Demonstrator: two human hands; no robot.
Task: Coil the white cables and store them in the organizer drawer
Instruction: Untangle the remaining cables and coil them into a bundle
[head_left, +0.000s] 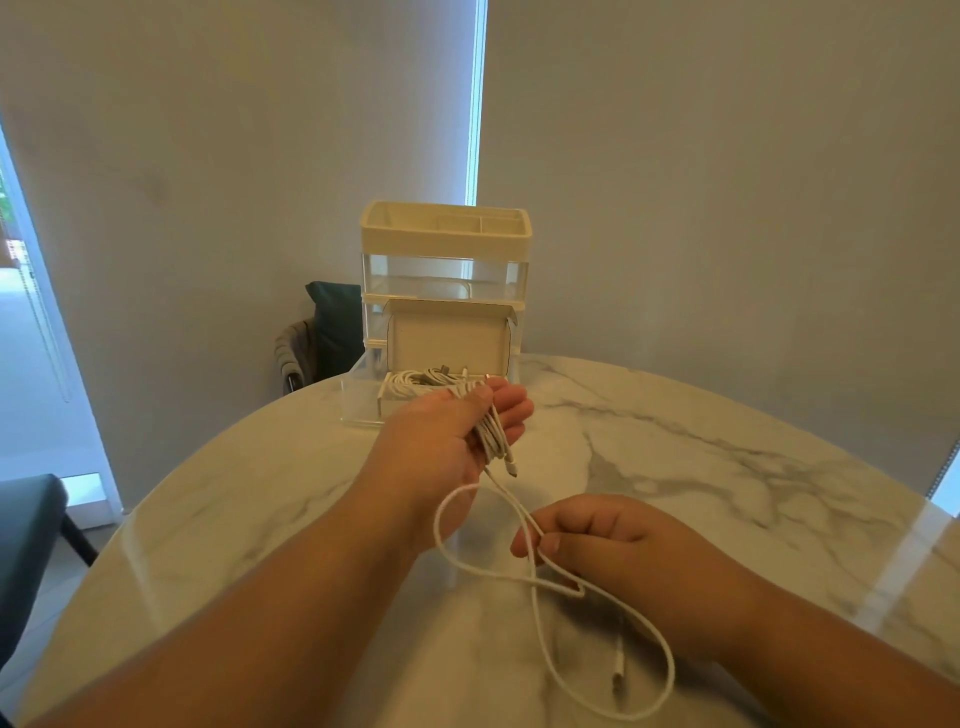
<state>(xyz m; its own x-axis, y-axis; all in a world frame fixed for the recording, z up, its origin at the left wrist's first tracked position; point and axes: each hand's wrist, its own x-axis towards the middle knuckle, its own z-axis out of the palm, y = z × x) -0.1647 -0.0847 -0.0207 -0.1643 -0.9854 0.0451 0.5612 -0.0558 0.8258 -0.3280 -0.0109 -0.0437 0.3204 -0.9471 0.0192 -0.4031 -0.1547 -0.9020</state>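
Head view: the coiling step is under way. The left hand (457, 436) is palm up, fingers loosely curled around a bundle of white loops, the coil (491, 434), which lies across its palm. The coil's long axis runs from the fingertips back toward the wrist, and one plug end (511, 467) sticks out of it toward the right hand. The right hand (587, 530) is closed, thumb and forefinger pinching the loose cable (535, 613) nearer the person. From that pinch the slack falls in a figure-eight onto the table (727, 467) below both hands, and its far plug (618, 670) lies lengthwise, pointing roughly toward the person.

Just beyond the left fingertips the drawer (363, 395) stands pulled out of the organizer (447, 234), with other cables (415, 379) already inside.

Next, I judge, the right hand should carry its slack up and around the left palm, keeping the loops even, until the tail is used up; then the coil goes forward into the drawer.
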